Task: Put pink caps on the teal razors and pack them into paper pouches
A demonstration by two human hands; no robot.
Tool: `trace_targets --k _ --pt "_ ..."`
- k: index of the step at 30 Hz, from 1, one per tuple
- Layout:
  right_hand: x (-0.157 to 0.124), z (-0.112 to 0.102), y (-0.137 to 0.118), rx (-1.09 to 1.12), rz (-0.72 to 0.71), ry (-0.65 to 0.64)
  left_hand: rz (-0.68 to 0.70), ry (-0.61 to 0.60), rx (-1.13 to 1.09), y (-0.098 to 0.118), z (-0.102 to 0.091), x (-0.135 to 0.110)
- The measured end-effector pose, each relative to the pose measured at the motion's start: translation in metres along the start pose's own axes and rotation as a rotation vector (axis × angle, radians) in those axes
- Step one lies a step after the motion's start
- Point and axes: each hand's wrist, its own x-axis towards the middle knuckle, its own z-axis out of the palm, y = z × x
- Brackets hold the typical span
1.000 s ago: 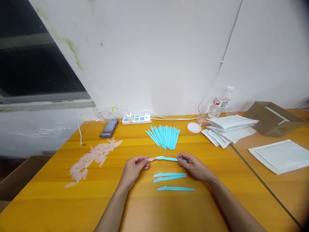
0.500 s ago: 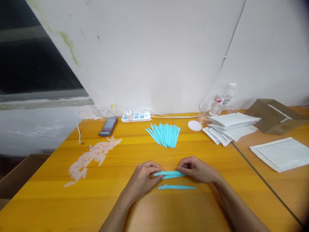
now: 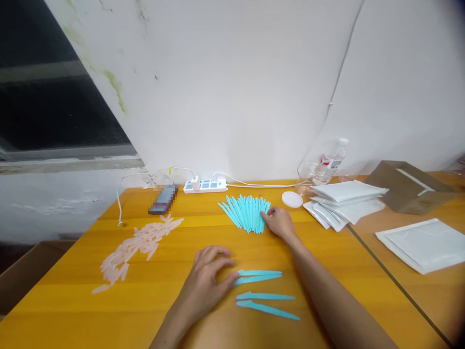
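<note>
Several finished turquoise blades [image 3: 259,277] lie in a row in front of me on the yellow table [image 3: 203,232]. My left hand [image 3: 210,276] rests flat beside their left ends, fingers spread and touching the uppermost ones. My right hand [image 3: 279,220] reaches to the far pile of turquoise blades [image 3: 247,211] and its fingertips pinch at the pile's right edge; what they grip is hidden. A heap of pale pink caps [image 3: 136,242] lies to the left.
A white power strip [image 3: 205,184] with cables and a blurred phone [image 3: 163,198] sit at the back. A white lid [image 3: 292,198], a plastic bottle [image 3: 329,160], stacked white pouches [image 3: 345,198], a brown box [image 3: 407,186] and a flat white packet [image 3: 425,242] lie to the right.
The capped blade was laid down with the others. My right hand moved away to the far turquoise pile, and my left hand flattened beside the row.
</note>
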Motion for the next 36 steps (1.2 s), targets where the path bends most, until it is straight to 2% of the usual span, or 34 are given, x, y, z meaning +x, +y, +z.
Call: trace_targets --k 5,8,10,13,17,20,23,26,28,31,32,34,36 --pt "0.018 0.011 0.005 0.129 0.077 -0.116 -0.14 0.196 0.112 -0.075 -0.031 0.021" --pt "0.017 0.011 0.011 0.239 0.108 -0.157 -0.278 0.307 0.416 -0.117 -0.042 0.031" --pt "0.011 0.006 0.015 0.319 0.098 -0.169 -0.341 0.331 0.581 -0.133 -0.048 0.036" --pt "-0.008 -0.009 0.019 0.426 0.043 -0.206 -0.379 0.314 0.671 -0.142 -0.053 0.042" --pt "-0.045 -0.031 0.028 0.6 -0.05 -0.442 -0.392 0.245 0.711 -0.14 -0.056 0.045" --pt "-0.066 -0.038 0.034 0.61 -0.097 -0.595 -0.405 0.204 0.695 -0.137 -0.056 0.043" --pt "-0.076 -0.036 0.035 0.484 -0.151 -0.638 -0.406 0.182 0.641 -0.131 -0.055 0.041" --pt "-0.081 -0.029 0.031 0.342 -0.237 -0.618 -0.346 0.161 0.561 -0.115 -0.047 0.04" --pt "-0.085 -0.024 0.026 0.286 -0.278 -0.597 -0.322 0.163 0.339 -0.098 -0.031 0.039" --pt "-0.09 -0.019 0.02 0.251 -0.317 -0.563 -0.413 0.161 -0.427 -0.064 0.002 0.032" --pt "-0.091 -0.017 0.019 0.244 -0.327 -0.55 -0.448 0.144 -0.614 -0.054 0.013 0.03" --pt "-0.093 -0.016 0.018 0.231 -0.348 -0.529 -0.508 0.133 -0.827 -0.037 0.03 0.024" --pt "-0.094 -0.016 0.018 0.222 -0.357 -0.522 -0.539 0.132 -0.9 -0.028 0.039 0.021"
